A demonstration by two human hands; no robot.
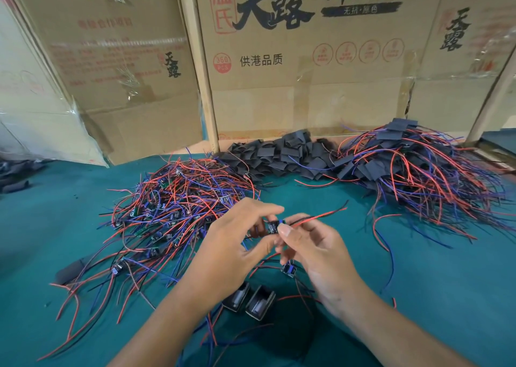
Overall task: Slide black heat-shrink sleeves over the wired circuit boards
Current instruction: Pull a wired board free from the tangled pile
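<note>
Teal tabletop (432, 283): circuit board (272, 227) pinched between left hand (234, 250) and right hand (312, 252), above sleeves (248, 301).

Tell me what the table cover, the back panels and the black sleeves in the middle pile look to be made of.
Table cover: looks like teal woven cloth, matte, with soft creases.
Back panels: corrugated cardboard, brown and printed, with clear tape strips and torn edges.
Black sleeves: thin matte flattened tubing, probably plastic heat-shrink; the material itself cannot be confirmed by look.
</note>
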